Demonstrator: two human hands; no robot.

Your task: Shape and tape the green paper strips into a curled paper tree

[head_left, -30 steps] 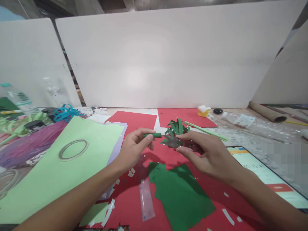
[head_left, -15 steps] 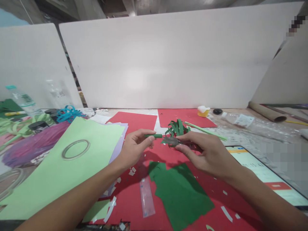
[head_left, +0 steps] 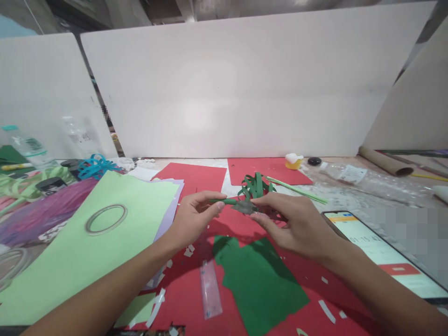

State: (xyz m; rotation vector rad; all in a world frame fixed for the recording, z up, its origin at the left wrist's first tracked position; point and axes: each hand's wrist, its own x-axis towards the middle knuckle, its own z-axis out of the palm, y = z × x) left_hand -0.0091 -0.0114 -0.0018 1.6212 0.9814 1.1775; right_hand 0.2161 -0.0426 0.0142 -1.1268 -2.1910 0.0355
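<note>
My left hand [head_left: 198,217] pinches a thin rolled green paper tube [head_left: 227,201] between thumb and fingers. Facing it, my right hand [head_left: 287,219] is closed on a small grey-green piece with pointed edges [head_left: 244,206], which looks like cut paper. The tube's right end meets this piece; whether it goes inside or only touches, I cannot tell. Curled green paper strips [head_left: 257,185] show just behind the right fingers. Below both hands, a torn-edged green paper sheet [head_left: 262,284] lies on red paper [head_left: 185,298].
A tape roll [head_left: 107,219] rests on light green paper [head_left: 140,200] at left. A clear ruler-like strip [head_left: 210,289] lies in front. To the right are a phone [head_left: 381,252], a plastic bottle [head_left: 353,175] and a cardboard tube [head_left: 385,161]. White boards [head_left: 224,93] stand behind.
The gap between the green tube and the grey-green piece has closed; they now meet end to end. The view has shifted slightly.
</note>
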